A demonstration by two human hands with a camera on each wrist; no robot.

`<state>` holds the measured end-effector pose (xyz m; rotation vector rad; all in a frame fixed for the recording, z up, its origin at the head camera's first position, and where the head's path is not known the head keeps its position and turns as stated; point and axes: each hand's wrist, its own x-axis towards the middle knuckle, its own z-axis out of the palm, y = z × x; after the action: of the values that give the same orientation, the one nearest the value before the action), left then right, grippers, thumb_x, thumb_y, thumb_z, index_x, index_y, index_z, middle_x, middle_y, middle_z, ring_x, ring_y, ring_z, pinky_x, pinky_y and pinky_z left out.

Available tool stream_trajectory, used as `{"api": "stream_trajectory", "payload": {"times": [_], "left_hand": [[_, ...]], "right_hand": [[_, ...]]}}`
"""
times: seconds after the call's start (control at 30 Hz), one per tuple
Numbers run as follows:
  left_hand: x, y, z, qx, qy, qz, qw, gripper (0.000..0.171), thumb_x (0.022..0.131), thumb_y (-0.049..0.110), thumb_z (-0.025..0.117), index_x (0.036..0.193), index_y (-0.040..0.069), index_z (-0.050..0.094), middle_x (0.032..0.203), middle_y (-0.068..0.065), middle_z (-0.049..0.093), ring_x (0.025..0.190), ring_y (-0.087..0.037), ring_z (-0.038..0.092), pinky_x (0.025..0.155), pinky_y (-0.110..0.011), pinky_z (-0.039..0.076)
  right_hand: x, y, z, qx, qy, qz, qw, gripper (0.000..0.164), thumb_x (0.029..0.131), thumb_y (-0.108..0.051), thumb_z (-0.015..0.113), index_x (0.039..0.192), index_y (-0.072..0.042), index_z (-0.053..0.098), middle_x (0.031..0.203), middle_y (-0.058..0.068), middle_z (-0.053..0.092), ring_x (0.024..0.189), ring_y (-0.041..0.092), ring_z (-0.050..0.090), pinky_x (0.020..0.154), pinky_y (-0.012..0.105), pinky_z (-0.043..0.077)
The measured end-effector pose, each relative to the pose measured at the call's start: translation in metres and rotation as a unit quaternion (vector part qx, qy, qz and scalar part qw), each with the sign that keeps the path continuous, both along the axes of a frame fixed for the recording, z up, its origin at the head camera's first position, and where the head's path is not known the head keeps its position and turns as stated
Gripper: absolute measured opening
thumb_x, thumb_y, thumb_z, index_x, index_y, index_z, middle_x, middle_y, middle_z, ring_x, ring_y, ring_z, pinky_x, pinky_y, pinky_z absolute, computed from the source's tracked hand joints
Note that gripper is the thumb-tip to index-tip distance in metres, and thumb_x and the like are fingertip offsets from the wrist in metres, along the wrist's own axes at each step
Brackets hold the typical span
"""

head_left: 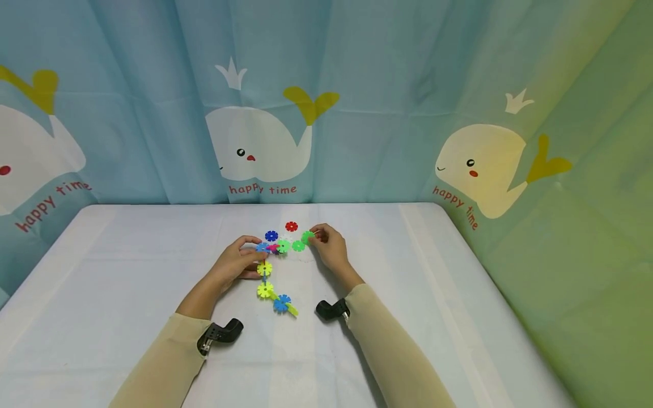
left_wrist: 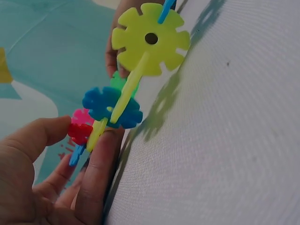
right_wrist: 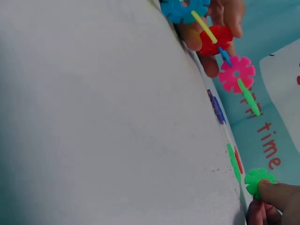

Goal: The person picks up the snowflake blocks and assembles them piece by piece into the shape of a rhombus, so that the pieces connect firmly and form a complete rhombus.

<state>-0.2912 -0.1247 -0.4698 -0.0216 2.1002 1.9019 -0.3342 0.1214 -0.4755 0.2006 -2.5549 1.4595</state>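
Chain (head_left: 264, 290) of notched, brightly coloured plastic discs bends through the lower middle of the head view, slightly left of centre, as a person's two hands work above a white-covered table (head_left: 408, 340). At the chain's upper bend, the left hand (head_left: 236, 262) holds it between thumb and fingers; the left wrist view shows the thumb against a red disc (left_wrist: 80, 133) at lower left. The right hand (head_left: 329, 246), right of the chain, pinches a single green disc (head_left: 307, 237) narrowly between thumb and fingers, seen at the lower right corner of the right wrist view. Between and beyond the hands lie a loose red piece (head_left: 291, 226), a dark blue piece (head_left: 271, 236) and a second green piece (head_left: 298, 245). A blue curtain (head_left: 377, 102) printed with white whales and the words "happy time" fills the upper frame.
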Motion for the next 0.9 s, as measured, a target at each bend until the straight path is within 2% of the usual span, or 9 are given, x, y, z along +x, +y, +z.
{"api": "stream_trajectory", "payload": {"times": [0.23, 0.37, 0.57, 0.77, 0.83, 0.9], "left_hand": [[0.0, -0.001, 0.0, 0.014, -0.008, -0.007, 0.9998, 0.043, 0.095, 0.015, 0.065, 0.128, 0.007, 0.038, 0.094, -0.005, 0.065, 0.073, -0.015, 0.066, 0.065, -0.03, 0.06], [-0.001, -0.001, 0.0, 0.009, -0.016, -0.022, 0.9996, 0.048, 0.095, 0.014, 0.064, 0.136, 0.008, 0.04, 0.099, -0.007, 0.065, 0.075, -0.015, 0.064, 0.066, -0.031, 0.06], [-0.001, -0.005, 0.001, -0.003, -0.017, -0.059, 0.9981, 0.055, 0.095, 0.015, 0.061, 0.147, 0.014, 0.044, 0.113, -0.013, 0.058, 0.084, -0.016, 0.064, 0.068, -0.032, 0.06], [0.0, -0.006, 0.002, -0.011, -0.002, -0.087, 0.9961, 0.058, 0.095, 0.014, 0.061, 0.149, 0.021, 0.043, 0.11, -0.013, 0.055, 0.084, -0.018, 0.062, 0.067, -0.033, 0.06], [0.0, -0.005, 0.003, -0.017, 0.007, -0.091, 0.9957, 0.059, 0.094, 0.014, 0.06, 0.15, 0.022, 0.042, 0.109, -0.013, 0.057, 0.085, -0.018, 0.063, 0.066, -0.033, 0.06], [0.0, -0.003, 0.003, -0.024, 0.016, -0.091, 0.9954, 0.058, 0.095, 0.016, 0.061, 0.15, 0.023, 0.043, 0.109, -0.014, 0.061, 0.084, -0.017, 0.064, 0.065, -0.032, 0.06]], "right_hand": [[0.014, 0.003, -0.002, -0.032, -0.014, 0.014, 0.999, 0.014, 0.091, -0.01, 0.071, 0.104, -0.006, 0.072, 0.087, 0.007, 0.064, 0.076, 0.013, 0.056, 0.064, 0.02, 0.046], [0.021, 0.004, -0.003, -0.051, -0.013, 0.023, 0.998, 0.014, 0.091, -0.008, 0.07, 0.104, -0.004, 0.072, 0.088, 0.008, 0.065, 0.075, 0.011, 0.057, 0.062, 0.019, 0.047], [0.026, 0.004, -0.005, -0.091, -0.005, 0.044, 0.995, 0.016, 0.091, -0.008, 0.07, 0.106, -0.004, 0.072, 0.094, 0.013, 0.068, 0.078, 0.014, 0.061, 0.066, 0.02, 0.052], [0.026, 0.003, -0.006, -0.123, 0.006, 0.062, 0.99, 0.019, 0.09, -0.005, 0.071, 0.108, 0.001, 0.071, 0.096, 0.02, 0.068, 0.083, 0.023, 0.063, 0.067, 0.019, 0.051], [0.026, 0.002, -0.005, -0.125, 0.003, 0.072, 0.989, 0.021, 0.09, -0.003, 0.07, 0.11, 0.005, 0.069, 0.097, 0.024, 0.067, 0.084, 0.028, 0.064, 0.069, 0.025, 0.055], [0.032, 0.0, 0.004, -0.127, 0.0, 0.083, 0.988, 0.022, 0.09, 0.0, 0.068, 0.11, 0.009, 0.067, 0.096, 0.027, 0.066, 0.084, 0.032, 0.064, 0.073, 0.036, 0.058]]}}
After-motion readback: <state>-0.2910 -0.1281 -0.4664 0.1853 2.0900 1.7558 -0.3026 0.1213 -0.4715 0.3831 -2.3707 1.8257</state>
